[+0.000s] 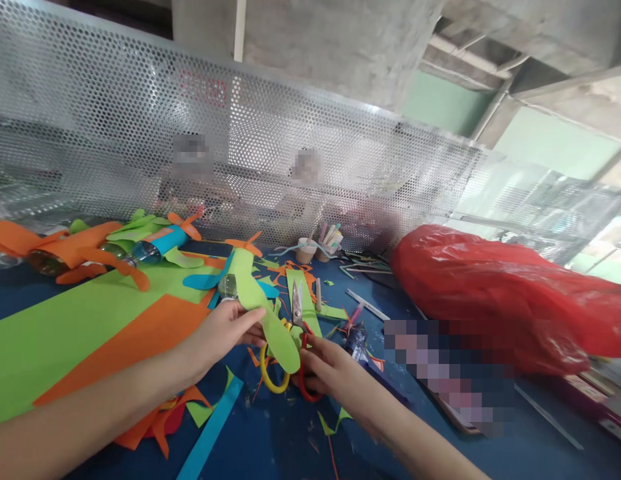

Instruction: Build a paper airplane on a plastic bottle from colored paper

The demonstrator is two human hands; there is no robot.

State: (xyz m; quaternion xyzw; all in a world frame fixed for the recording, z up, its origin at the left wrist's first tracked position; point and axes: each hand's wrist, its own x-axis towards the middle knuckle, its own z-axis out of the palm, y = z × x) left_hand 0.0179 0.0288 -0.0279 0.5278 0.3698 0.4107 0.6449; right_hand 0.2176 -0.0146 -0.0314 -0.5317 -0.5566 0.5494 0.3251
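Note:
My left hand (230, 330) pinches a light-green paper cutout (280, 343) with rounded ends between thumb and fingers. Red-handled scissors (306, 373) are gripped in my right hand (327, 367), their metal blades pointing away from me. A yellow scissor handle (264, 373) shows partly behind the cutout; whether it is a separate pair I cannot tell. Just beyond my left hand stands a plastic bottle (228, 285) wrapped in green paper, with blue paper wings (200, 281) and an orange paper propeller (245, 247).
Green sheet (90, 327) and orange sheet (140, 333) cover the left table. More paper-wrapped bottles (163, 241) line the back left. Scraps and a blue strip (213, 427) lie in front. Cups of markers (306, 250), a red plastic bag (480, 293) and a perforated metal screen (270, 147) stand beyond.

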